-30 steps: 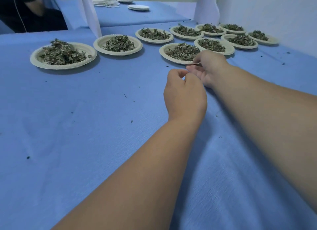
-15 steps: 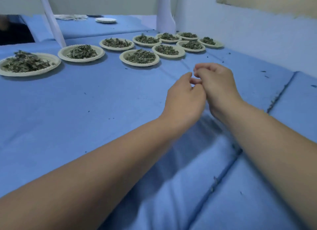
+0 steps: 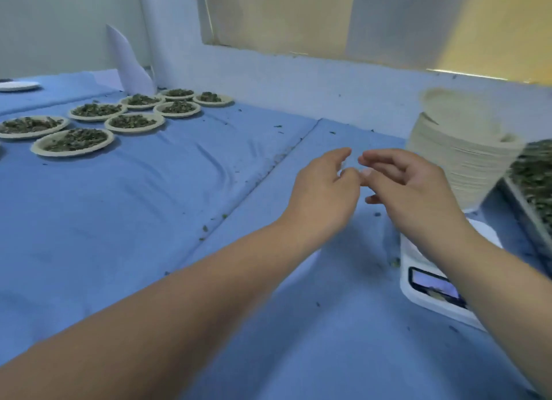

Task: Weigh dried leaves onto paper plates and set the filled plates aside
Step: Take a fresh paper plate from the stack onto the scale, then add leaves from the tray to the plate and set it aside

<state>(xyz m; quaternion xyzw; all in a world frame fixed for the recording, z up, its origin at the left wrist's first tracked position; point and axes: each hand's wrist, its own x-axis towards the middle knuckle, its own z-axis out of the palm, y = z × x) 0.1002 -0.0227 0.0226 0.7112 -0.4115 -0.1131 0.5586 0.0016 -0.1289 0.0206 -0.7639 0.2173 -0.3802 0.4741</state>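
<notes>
Empty-handed over the blue cloth (image 3: pixel 119 220), dead centre of the frame.

Nearest, lower right: got a white scale (image 3: pixel 413 256) half tucked under the right forearm, with a lit screen too blurry to read. Mid-frame, holding the left hand (image 3: pixel 325 190) and right hand (image 3: pixel 415 187) up above the cloth, both loosely open with slack fingers, tips just about meeting, nothing pinched as far as can be made out. Just behind the right hand, spotting a tall stack of empty plates (image 3: pixel 460 160), and beside it at the right edge a tray (image 3: pixel 518 205) piled with dried leaves (image 3: pixel 537 172). Further back, upper left: counting eight or so filled plates (image 3: pixel 73 141) clustered on the cloth, well apart from the scale. Way off at the left edge, one bare plate (image 3: pixel 18 86).
</notes>
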